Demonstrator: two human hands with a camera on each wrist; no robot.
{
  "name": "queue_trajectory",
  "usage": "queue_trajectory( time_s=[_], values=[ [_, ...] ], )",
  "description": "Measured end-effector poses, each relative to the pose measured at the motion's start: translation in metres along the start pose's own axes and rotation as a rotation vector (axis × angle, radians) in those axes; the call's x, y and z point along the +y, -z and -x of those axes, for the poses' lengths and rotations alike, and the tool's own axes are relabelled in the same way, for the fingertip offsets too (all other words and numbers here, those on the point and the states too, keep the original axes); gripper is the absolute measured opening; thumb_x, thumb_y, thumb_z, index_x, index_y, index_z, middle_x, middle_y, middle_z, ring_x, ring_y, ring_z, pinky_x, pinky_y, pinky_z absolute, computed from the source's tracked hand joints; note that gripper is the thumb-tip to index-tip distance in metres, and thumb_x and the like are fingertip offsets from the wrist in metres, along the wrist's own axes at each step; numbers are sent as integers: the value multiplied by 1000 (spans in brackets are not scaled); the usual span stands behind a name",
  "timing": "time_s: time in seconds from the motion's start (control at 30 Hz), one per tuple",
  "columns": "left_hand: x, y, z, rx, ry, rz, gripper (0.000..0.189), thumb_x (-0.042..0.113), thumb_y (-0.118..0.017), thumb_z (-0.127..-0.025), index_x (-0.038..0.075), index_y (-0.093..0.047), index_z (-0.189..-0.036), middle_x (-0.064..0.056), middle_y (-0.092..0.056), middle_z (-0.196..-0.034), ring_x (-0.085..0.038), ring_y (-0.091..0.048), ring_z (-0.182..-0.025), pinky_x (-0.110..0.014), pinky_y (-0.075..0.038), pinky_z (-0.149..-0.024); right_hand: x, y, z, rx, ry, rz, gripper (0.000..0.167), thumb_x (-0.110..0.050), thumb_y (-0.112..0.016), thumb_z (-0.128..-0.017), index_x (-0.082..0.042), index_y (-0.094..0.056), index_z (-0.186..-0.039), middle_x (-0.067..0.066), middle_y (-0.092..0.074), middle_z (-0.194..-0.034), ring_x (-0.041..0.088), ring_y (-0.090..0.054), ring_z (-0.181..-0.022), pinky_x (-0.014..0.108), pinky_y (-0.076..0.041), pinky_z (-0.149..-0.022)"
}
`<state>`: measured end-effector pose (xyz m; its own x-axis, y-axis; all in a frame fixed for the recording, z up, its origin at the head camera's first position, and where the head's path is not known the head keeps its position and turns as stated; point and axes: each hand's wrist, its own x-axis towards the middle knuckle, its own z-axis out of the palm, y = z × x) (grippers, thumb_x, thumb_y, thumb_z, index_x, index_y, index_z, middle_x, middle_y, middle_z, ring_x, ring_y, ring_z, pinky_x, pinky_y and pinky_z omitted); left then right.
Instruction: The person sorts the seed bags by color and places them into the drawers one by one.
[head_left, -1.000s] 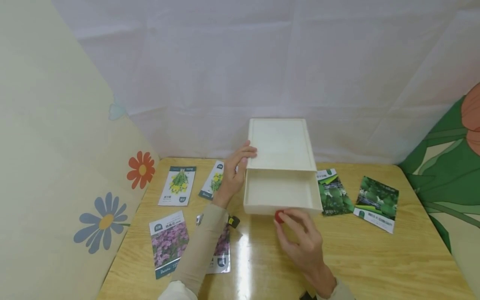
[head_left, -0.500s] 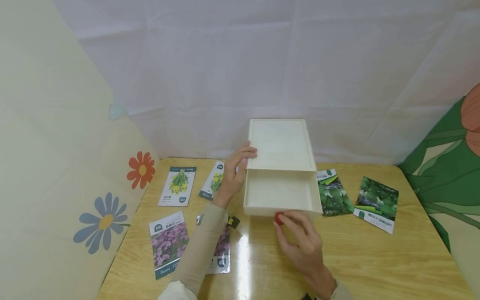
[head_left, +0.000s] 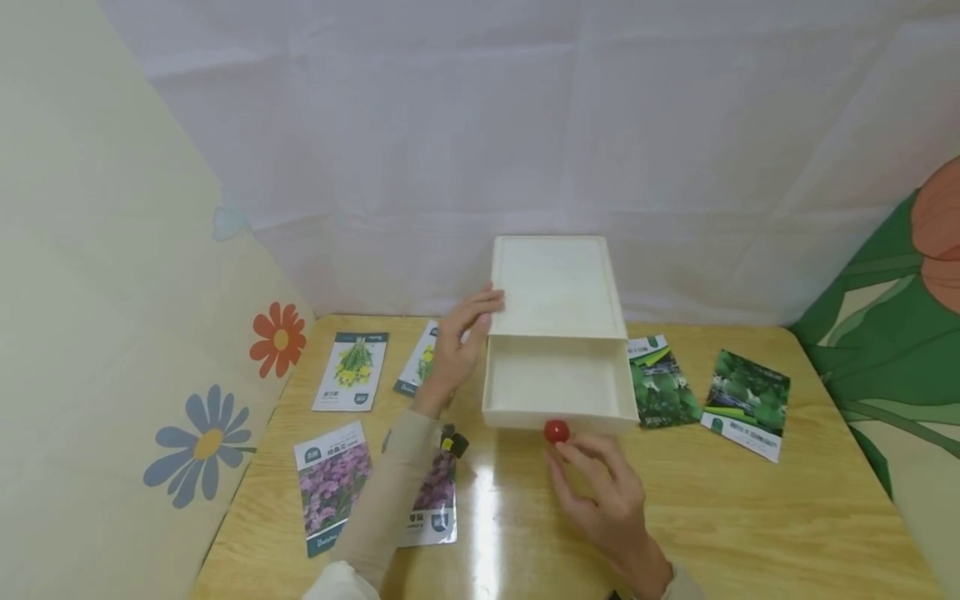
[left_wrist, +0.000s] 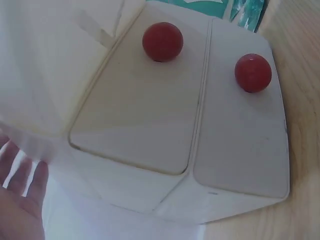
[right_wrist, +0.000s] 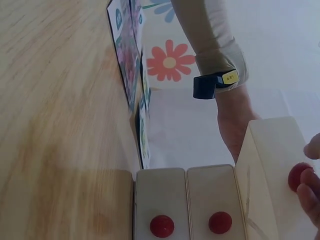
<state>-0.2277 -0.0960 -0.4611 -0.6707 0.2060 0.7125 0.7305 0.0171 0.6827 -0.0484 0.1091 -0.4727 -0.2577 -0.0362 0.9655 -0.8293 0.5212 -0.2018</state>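
Wooden table [head_left: 750,517], glossy, is seen backed by a white cloth wall and flanked by flower-printed panels.

Pale wooden drawer box [head_left: 557,287] is set at the far middle of the table, against the cloth. Its top drawer [head_left: 553,385] is drawn out toward the person, and the inside is seen bare. Two lower drawer fronts are shown shut in the wrist views, each with a red knob.

Seed packets are laid flat around the box. Two green-leaf packets [head_left: 663,382] and [head_left: 748,402] are placed to the right of the drawer, the nearer one just beside its side wall. To the left, two yellow-flower packets [head_left: 351,370] are set near the back. Two purple-flower packets [head_left: 330,483] are placed nearer the front; one is partly covered by the left sleeve.

Left hand [head_left: 457,346] is pressed flat against the left side of the box, fingers straight, tips at its top edge (nothing is gripped). A dark wristband with a yellow tag [head_left: 452,442] is worn at that wrist.

Right hand [head_left: 603,492] is held just in front of the drawer, fingers loosely bent and apart. Its fingertips are placed just below the drawer's red knob [head_left: 556,431]. Contact cannot be told from the head view; in the right wrist view the fingertips are seen right beside the knob.
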Motion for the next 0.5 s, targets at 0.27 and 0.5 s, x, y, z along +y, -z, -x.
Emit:
queue_trajectory(
  time_s=[0.27,0.5],
  values=[
    [11,20,14,-48,56,-79,33,0,-61,-103,-7,-66,-135,-27,-60,-149,-43,-60,-137,-50,-56,-113,-11,-7,9,-97,22,-144,23,-12,-72,-101,5,-75,-84,13,-70,-81,20,-67,-66,20,-59,-59],
    [21,43,35,-91,145,-205,35,-4,-69,-96,-2,-69,-131,-23,-66,-142,-40,-63,-132,-61,-59,-103,-16,-9,39,-366,-174,-161,17,-20,-73,-102,-4,-77,-105,7,-74,-100,17,-73,-83,18,-63,-77]
  ],
)
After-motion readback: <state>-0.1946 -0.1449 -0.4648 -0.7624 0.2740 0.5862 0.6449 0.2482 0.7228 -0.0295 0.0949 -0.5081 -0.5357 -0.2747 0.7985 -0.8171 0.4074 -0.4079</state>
